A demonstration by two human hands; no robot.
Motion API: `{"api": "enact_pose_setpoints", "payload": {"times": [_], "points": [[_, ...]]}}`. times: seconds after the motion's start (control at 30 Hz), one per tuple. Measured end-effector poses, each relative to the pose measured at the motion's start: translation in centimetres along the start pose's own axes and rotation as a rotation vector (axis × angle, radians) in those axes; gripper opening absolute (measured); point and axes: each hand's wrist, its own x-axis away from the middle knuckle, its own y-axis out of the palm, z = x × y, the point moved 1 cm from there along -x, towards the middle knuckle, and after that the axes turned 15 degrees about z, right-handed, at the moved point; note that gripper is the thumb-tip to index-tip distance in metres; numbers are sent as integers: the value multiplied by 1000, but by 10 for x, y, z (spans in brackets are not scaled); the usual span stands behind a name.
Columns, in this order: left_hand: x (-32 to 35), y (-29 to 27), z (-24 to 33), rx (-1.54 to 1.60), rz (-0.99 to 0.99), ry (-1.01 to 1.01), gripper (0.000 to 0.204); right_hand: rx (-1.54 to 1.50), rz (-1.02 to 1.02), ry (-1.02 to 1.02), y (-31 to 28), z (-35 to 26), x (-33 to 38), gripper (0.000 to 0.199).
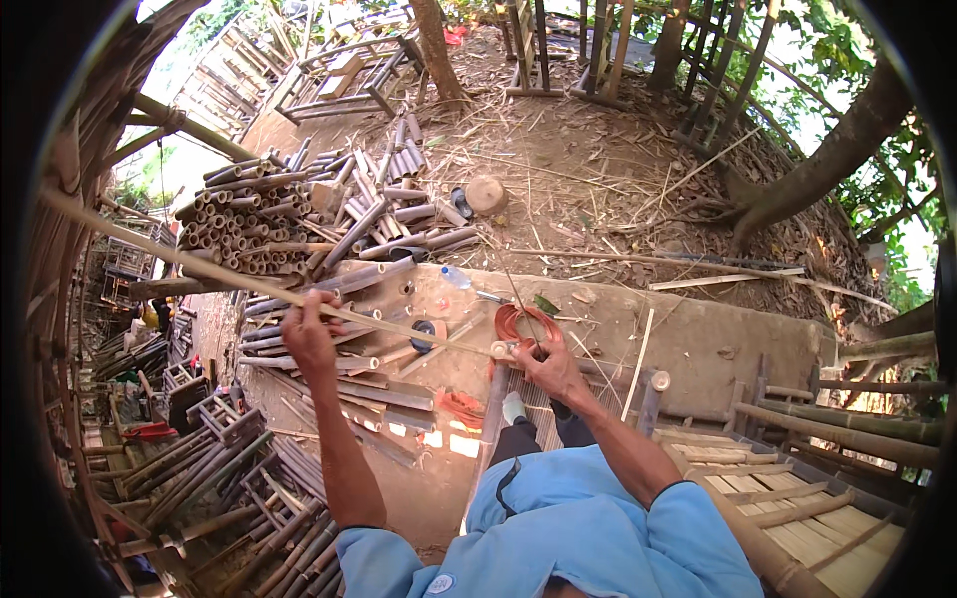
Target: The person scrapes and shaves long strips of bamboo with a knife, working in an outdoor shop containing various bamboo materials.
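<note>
A long pale bamboo strip (399, 330) slants from the far left down to a bamboo frame in front of my body. My left hand (311, 329) is raised at the left, its fingers closed round the strip. At the frame's corner, my right hand (556, 373) is bent with its fingers closed beside the round pole end (500, 349), where the strip ends. What exactly its fingertips grip is hidden. A thin dark strip rises from behind this hand. Just beyond it lies a coil of orange-brown strapping (510, 321). The frame's slatted surface (543, 414) spans below.
Stacked bamboo poles (249, 227) and loose lengths lie to the left. A clear bottle (456, 277), a black roll (423, 334) and an orange tangle (461, 407) lie around the frame. At the right stands a slatted bamboo piece (797, 503). A tree trunk (837, 164) leans behind.
</note>
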Motion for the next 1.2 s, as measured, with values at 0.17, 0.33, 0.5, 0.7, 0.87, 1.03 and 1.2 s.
{"api": "enact_pose_setpoints", "payload": {"times": [0.17,0.33,0.5,0.7,0.87,1.03,1.2], "points": [[7,-22,-16,176,55,-101,31,-95,-68,29,24,8,5,52],[119,14,-88,601,-13,-266,34,-276,-86,109,46,-13,9,60],[232,51,-88,816,-209,-892,45,-456,178,31,46,-20,-7,51],[255,0,-39,-8,-779,-624,40,-247,260,88,-29,-39,-32,37],[220,-22,-42,-301,-714,229,30,-330,179,17,-88,-61,-48,36],[242,-7,-42,142,-906,-742,29,-103,215,-106,-116,-72,-53,45],[249,27,-17,181,-835,-693,32,506,331,-421,-118,-34,-11,64]]}}
